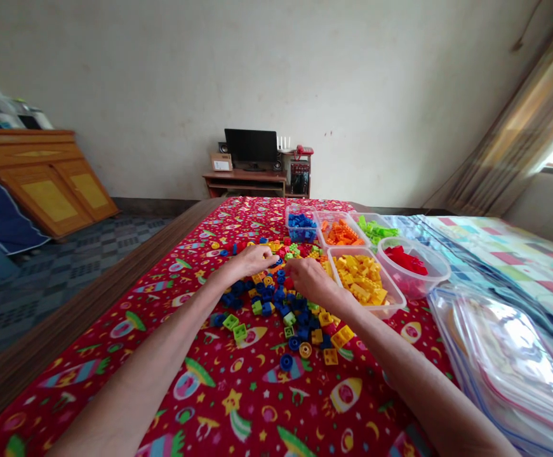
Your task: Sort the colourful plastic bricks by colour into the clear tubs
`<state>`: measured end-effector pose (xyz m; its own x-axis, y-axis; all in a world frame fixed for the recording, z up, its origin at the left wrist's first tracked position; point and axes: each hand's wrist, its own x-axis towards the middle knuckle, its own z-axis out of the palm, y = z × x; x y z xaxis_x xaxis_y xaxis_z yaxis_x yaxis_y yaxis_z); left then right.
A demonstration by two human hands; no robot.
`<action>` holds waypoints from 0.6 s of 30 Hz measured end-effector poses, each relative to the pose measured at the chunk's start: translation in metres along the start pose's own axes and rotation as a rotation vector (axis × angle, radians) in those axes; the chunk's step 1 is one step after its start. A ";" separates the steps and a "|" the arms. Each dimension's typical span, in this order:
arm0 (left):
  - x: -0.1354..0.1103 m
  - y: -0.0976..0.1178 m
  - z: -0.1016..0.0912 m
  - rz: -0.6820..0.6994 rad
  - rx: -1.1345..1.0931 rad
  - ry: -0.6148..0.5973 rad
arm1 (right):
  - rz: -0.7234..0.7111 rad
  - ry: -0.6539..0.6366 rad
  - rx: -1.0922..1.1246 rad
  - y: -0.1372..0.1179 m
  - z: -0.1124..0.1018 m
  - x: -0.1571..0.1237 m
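Observation:
A heap of mixed toy bricks point(280, 301) in blue, yellow, green and red lies on the red patterned cloth point(238, 406). Both my arms reach into it. My left hand point(252, 260) rests knuckles up at the far left of the heap, fingers curled down onto the bricks. My right hand point(310, 278) sits just right of it, fingers bent and pinching among blue and orange bricks. What either hand holds is hidden. To the right stands a clear tub of yellow bricks point(364, 279).
Behind it are tubs of blue bricks point(301, 226), orange bricks point(340, 233) and green bricks point(376, 228), and a round tub of red bricks point(412, 263). Clear zip bags point(495, 355) lie at the right. A wooden table edge point(66, 324) runs along the left.

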<state>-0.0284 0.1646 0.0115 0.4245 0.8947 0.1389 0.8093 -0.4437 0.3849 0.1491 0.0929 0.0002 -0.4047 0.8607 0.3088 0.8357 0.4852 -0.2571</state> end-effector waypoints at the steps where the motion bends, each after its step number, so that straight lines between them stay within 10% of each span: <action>1: 0.000 0.001 -0.001 0.003 -0.028 -0.002 | 0.039 -0.009 -0.011 -0.002 -0.003 0.000; 18: -0.009 0.000 0.002 0.095 0.037 0.049 | 0.136 -0.016 -0.040 -0.008 -0.006 -0.001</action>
<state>-0.0311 0.1566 0.0090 0.4805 0.8495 0.2179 0.7812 -0.5275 0.3338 0.1452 0.0875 0.0076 -0.2924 0.9205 0.2590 0.8973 0.3578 -0.2586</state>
